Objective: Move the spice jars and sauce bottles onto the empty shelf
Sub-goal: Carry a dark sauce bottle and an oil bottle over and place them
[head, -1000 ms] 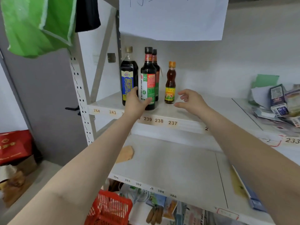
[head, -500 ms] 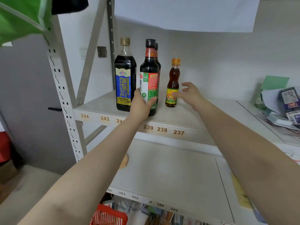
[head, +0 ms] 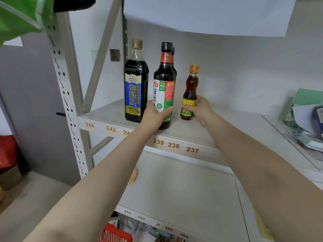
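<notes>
On the upper shelf (head: 218,130), four bottles stand upright in a tight cluster near its left end, close to the front edge where they are easy to reach. The left hand (head: 153,116) has its grip wrapped around the lower body of the soy sauce bottle (head: 165,84), thumb on one side of the label and fingers round the other, low down where the bottle is widest and a lift would stay steady. The right hand (head: 199,109) is closed on the small oil bottle (head: 190,95) at its label, fingers curled behind it. Both bottles appear to rest on the shelf, not yet lifted. Taking one in each hand looks like a way to carry two per trip. The blue-label bottle (head: 135,88) stands just beside the left hand, untouched, and a fourth bottle (head: 173,55) is mostly hidden behind the soy sauce. The lower shelf (head: 183,189) directly beneath is nearly bare, so it is probably the destination.
</notes>
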Demonstrator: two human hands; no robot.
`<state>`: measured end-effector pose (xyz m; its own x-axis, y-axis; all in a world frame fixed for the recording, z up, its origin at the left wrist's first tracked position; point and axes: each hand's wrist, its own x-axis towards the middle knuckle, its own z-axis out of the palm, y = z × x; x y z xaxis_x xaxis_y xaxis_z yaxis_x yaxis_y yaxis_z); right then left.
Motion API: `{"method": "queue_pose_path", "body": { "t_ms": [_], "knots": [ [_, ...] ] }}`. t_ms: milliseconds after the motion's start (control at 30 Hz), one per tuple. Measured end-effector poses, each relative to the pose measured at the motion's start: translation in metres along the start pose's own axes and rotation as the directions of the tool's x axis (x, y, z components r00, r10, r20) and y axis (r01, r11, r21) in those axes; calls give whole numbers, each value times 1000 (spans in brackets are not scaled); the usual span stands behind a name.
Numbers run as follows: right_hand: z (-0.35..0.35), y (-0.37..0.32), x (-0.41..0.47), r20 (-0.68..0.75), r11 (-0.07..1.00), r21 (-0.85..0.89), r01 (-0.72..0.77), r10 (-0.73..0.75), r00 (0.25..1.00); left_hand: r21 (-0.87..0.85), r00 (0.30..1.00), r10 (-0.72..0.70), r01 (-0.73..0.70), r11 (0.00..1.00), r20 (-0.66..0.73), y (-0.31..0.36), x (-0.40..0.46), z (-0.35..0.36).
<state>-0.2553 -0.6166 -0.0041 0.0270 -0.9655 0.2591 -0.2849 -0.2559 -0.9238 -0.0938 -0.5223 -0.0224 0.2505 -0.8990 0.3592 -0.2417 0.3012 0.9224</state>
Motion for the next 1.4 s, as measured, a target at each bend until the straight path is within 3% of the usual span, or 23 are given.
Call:
{"method": "queue_pose_path", "body": {
  "t_ms": [300, 567, 833, 1133, 1400],
  "knots": [
    [-55, -9, -40, 45, 996, 90, -27, 23, 999, -110, 999, -8, 13, 994, 51, 10, -15, 16],
    [-102, -35, -127, -72, 995, 65, -79, 84, 994, -263, 971, 36, 28, 964, 238, 36, -63, 29],
    [-120, -49, -224, -210, 987, 82, -141, 155, 965, -236, 929, -8, 103, 966, 371, 66, -126, 29],
    [-181, -31, -349, -335, 974, 79, -214, 228, 914, -218, 838, -11, 155, 964, 545, 82, -226, 76],
    [-283, -1, -492, -545, 937, 81, -339, 326, 772, -231, 712, -2, 230, 945, 703, 105, -338, 165]
  ]
}}
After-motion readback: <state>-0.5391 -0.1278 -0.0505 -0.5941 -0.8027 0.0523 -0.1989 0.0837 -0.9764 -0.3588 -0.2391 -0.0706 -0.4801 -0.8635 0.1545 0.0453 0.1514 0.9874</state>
